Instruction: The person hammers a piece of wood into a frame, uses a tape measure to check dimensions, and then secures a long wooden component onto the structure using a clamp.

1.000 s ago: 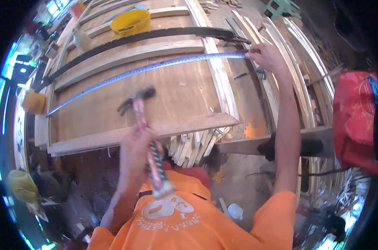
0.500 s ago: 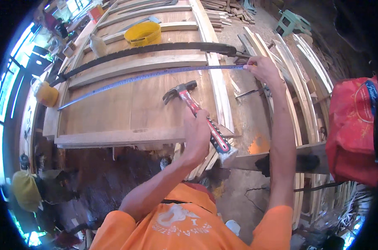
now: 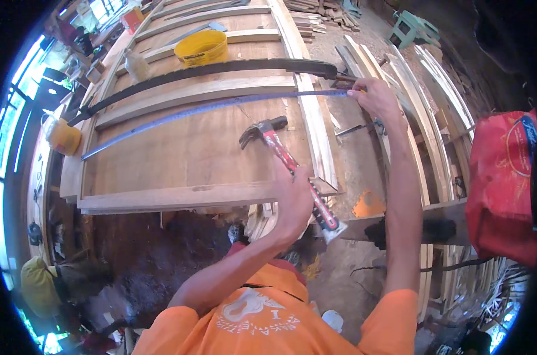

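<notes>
My left hand [image 3: 294, 198] is wrapped around the handle of a claw hammer [image 3: 278, 152], red and black with a pale butt, held over the near right corner of a wooden panel frame. The hammer's dark head points away from me. My right hand [image 3: 376, 99], arm stretched out past the frame's right side, pinches the right end of a blue tape measure [image 3: 215, 106]. Its blade lies stretched leftward across the panel [image 3: 215, 157] to the left rail. Just beyond it, a long dark handsaw [image 3: 203, 74] spans the frame.
A yellow bucket [image 3: 201, 52] and a white bottle [image 3: 137, 65] stand on the panel. On the left edge sits a yellow container [image 3: 64, 137]. Long boards [image 3: 419, 112] lie at the right, near a red bag [image 3: 502, 189]. A green stool [image 3: 416, 29] is at the far right.
My left hand has moved slightly to the right and toward me, carrying the hammer with it. My right hand stays at the tape's end, almost unmoved.
</notes>
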`<action>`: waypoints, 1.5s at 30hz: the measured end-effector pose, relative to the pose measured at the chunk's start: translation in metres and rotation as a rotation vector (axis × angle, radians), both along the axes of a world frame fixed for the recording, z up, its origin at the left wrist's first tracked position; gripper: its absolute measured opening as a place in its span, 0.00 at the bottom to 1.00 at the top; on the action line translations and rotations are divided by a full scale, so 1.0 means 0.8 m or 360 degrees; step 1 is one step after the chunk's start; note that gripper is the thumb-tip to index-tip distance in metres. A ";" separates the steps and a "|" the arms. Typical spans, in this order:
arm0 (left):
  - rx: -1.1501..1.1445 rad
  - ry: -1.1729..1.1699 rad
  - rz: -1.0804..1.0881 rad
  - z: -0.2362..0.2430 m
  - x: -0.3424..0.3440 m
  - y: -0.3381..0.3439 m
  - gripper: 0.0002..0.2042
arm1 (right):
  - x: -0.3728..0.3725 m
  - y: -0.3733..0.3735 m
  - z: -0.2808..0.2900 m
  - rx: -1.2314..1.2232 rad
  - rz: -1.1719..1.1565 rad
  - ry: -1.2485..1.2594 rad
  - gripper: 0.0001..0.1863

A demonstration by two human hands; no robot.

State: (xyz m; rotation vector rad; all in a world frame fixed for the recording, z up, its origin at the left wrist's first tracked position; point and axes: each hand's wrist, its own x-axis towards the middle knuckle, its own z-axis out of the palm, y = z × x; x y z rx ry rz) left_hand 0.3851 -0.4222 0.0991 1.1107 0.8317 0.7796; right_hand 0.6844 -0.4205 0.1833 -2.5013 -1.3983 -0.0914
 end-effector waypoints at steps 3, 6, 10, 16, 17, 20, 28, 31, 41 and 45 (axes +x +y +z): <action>-0.0089 0.0079 -0.0261 0.014 -0.004 0.014 0.10 | -0.001 -0.003 -0.001 0.0034 0.0016 -0.0037 0.18; -0.0300 -0.0021 -0.0495 0.019 -0.028 0.040 0.07 | 0.000 -0.001 -0.003 -0.0019 -0.0060 0.0079 0.18; -0.0321 -0.0103 -0.0398 0.019 -0.033 0.036 0.08 | 0.007 0.002 -0.010 -0.0049 -0.0059 0.0117 0.18; -0.0297 -0.0108 -0.0295 0.032 -0.033 0.023 0.07 | 0.013 -0.009 -0.036 -0.0072 0.0019 0.0137 0.17; -0.0320 -0.0095 -0.0314 0.034 -0.038 0.022 0.07 | 0.012 -0.013 -0.040 -0.0138 -0.0019 0.0151 0.17; -0.0379 -0.0064 -0.0408 0.037 -0.055 0.018 0.08 | 0.007 -0.023 -0.052 -0.0230 -0.0043 0.0174 0.17; -0.0180 0.0101 -0.0473 0.036 -0.067 0.006 0.11 | 0.013 -0.028 -0.073 -0.0196 -0.0051 0.0194 0.19; -0.0225 0.0061 -0.0456 0.033 -0.067 0.003 0.11 | 0.020 -0.025 -0.079 -0.0204 -0.0012 0.0197 0.19; 0.0149 0.0162 -0.0419 -0.007 -0.039 -0.018 0.11 | 0.011 -0.024 -0.077 -0.0094 -0.0027 0.0205 0.17; 0.0177 0.0209 -0.0527 -0.009 -0.050 -0.014 0.11 | 0.008 -0.022 -0.071 -0.0206 -0.0076 0.0173 0.19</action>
